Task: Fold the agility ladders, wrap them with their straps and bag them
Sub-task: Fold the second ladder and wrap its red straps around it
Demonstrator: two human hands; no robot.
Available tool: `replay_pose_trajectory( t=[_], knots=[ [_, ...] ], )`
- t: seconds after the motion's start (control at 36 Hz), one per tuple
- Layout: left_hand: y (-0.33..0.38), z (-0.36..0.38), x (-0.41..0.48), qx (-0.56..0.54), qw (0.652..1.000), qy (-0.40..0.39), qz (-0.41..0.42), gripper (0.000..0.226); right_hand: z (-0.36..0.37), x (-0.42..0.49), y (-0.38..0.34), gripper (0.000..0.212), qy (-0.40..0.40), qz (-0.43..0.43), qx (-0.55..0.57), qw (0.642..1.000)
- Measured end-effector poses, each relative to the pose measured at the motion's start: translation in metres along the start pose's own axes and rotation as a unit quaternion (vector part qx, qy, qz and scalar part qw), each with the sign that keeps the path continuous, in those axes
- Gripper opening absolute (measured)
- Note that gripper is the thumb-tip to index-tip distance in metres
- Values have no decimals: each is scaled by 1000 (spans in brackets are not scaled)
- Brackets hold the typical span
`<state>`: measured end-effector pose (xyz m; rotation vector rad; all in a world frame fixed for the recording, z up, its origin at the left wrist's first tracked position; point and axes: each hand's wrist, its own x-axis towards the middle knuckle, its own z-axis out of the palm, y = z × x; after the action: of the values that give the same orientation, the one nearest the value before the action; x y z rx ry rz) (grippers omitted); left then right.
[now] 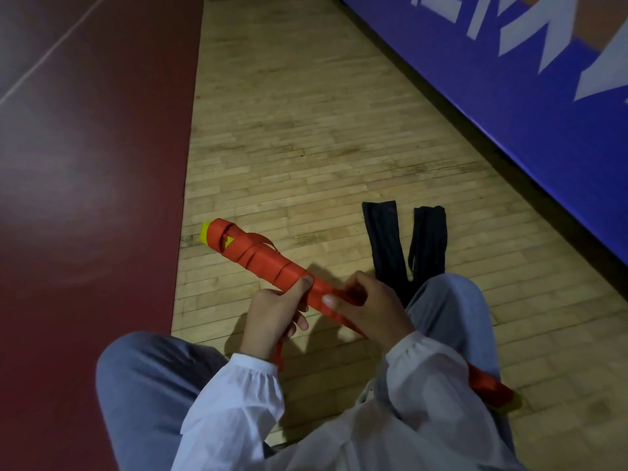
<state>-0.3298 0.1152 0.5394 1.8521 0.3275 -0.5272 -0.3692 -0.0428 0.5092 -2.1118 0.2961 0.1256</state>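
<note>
A folded agility ladder (258,258), a long bundle of yellow rungs wound in red strap, lies slanted from upper left to lower right across my lap. My left hand (275,311) grips the bundle from below, thumb on top, with a loose strap end (279,355) hanging under it. My right hand (370,307) pinches the red strap against the bundle's middle. The bundle's far end (492,392) shows past my right sleeve. Two black bags (387,246) lie flat on the floor just beyond my right knee.
I sit on a pale wooden floor (306,130). A dark red court area (85,198) borders it on the left. A blue padded wall panel (509,79) with white lettering runs along the right. My knees in grey trousers flank the bundle.
</note>
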Motion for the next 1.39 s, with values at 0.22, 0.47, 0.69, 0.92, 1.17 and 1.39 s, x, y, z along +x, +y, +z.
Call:
replay_pose_trajectory(
  t=[0.22,0.47,0.69,0.92,1.17,1.39],
  knots=[
    [-4,-1,-2,-6,1000,-4,9,43,-20,7,1,57,-148,52,0,988],
    [-4,-6,0,5,999,-38,0,42,-11,3,7,72,-169,53,66,982],
    [-2,-10,-2,-45,992,-105,-53,52,-6,3,9,71,-98,56,96,989],
    [-7,-6,1,-16,995,-97,-10,44,-2,8,16,35,-21,74,77,994],
    [-1,1,2,-46,997,-56,21,42,1,-7,-1,26,-3,61,23,998],
    [-8,4,7,-42,998,-10,43,36,8,-3,6,47,7,67,36,997]
  ],
)
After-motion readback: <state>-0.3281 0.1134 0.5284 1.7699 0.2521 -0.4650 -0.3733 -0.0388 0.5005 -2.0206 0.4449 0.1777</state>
